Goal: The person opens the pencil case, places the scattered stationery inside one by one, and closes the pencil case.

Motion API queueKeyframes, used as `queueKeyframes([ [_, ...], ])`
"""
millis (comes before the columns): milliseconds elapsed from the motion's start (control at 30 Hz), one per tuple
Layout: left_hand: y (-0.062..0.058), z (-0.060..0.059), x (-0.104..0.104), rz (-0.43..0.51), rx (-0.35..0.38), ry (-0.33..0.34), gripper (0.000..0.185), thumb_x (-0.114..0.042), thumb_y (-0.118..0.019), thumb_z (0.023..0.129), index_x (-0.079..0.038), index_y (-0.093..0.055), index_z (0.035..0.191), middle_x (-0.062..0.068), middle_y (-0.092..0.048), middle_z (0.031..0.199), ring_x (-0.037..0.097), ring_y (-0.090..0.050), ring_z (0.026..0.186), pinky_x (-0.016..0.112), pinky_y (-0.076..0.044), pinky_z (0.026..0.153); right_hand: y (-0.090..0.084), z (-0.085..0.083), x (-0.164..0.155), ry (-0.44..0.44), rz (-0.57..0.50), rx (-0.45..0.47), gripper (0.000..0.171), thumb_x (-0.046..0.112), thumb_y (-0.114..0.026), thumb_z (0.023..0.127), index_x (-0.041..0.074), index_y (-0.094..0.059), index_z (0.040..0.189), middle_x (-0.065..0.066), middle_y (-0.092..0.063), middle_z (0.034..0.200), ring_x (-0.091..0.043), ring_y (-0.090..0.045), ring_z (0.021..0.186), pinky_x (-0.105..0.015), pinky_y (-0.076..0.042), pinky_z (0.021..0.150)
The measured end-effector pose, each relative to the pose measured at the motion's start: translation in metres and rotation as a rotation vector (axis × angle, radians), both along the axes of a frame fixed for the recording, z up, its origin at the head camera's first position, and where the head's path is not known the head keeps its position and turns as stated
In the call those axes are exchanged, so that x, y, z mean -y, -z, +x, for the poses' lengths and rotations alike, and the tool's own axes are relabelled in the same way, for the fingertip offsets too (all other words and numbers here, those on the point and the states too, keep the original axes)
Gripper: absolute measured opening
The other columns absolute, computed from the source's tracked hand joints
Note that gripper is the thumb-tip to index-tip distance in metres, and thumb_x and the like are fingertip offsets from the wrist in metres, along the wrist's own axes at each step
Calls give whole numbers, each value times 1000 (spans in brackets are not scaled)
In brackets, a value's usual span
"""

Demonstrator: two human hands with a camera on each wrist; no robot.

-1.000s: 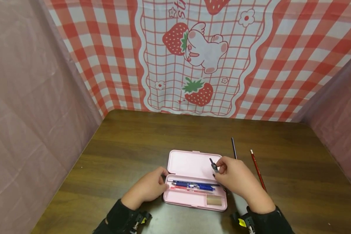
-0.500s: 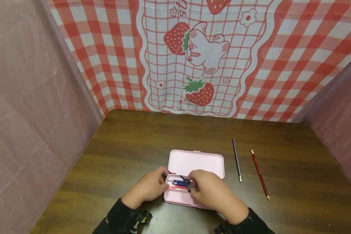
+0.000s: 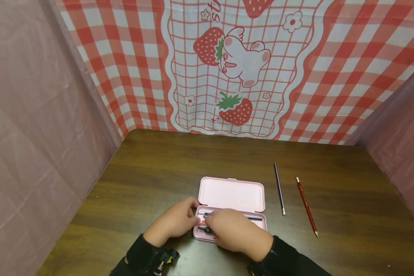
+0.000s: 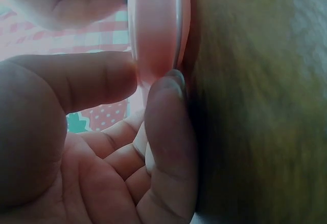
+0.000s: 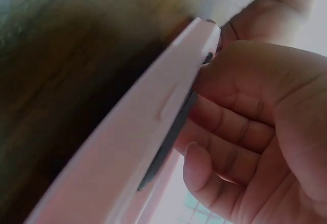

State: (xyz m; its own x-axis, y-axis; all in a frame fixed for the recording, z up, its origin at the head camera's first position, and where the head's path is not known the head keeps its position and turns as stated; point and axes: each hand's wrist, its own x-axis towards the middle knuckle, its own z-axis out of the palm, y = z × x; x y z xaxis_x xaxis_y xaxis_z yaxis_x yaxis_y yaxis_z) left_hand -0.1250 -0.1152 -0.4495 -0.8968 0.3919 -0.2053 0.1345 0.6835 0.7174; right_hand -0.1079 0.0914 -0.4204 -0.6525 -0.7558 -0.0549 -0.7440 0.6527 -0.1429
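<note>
A pink pencil case lies open on the brown table, its lid flat behind the tray. My left hand pinches the case's left end; the left wrist view shows its thumb and a finger on the pink edge. My right hand covers most of the tray and holds a small dark compass-like tool low at the tray's left end. From the right wrist view, the curled fingers press the dark tool against the pink case wall. Blue and red pens peek out in the tray.
A black pen and a red pencil lie loose on the table to the right of the case. Red-checked strawberry cloth hangs at the back, and pink sheets close the left and right sides.
My right hand has carried the dark tool from above the lid's right side down and left into the tray. The left hand has stayed on the case's left end.
</note>
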Motion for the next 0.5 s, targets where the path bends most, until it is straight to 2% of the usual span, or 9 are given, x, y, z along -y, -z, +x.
queueKeyframes([
  [67,0,0,0,2,-6,4,29,-12,-73,90,-9,-59,114,-2,-58,77,14,-54,62,32,-43,57,2,2,3,-8,23,-33,18,15,-82,78,17,-65,84,6,-61,77,-12,-61,71,-34,-54,67],
  [200,0,0,-1,13,-7,6,29,-13,-73,89,-9,-59,115,-2,-58,76,14,-54,62,31,-43,56,0,4,8,-2,39,-55,11,14,-78,84,18,-68,85,5,-65,79,-13,-64,74,-35,-55,66],
  [333,0,0,-1,24,-10,5,29,-11,-72,89,-9,-59,115,-2,-58,75,14,-53,61,31,-42,55,-1,5,9,14,41,-85,11,14,-75,87,20,-69,81,6,-65,77,-13,-64,71,-36,-54,63],
  [500,1,0,0,32,-31,5,28,-9,-72,89,-8,-59,114,-3,-57,75,13,-52,60,30,-41,53,2,7,9,11,59,-173,13,16,-76,86,21,-70,75,7,-65,73,-13,-63,66,-36,-52,60],
])
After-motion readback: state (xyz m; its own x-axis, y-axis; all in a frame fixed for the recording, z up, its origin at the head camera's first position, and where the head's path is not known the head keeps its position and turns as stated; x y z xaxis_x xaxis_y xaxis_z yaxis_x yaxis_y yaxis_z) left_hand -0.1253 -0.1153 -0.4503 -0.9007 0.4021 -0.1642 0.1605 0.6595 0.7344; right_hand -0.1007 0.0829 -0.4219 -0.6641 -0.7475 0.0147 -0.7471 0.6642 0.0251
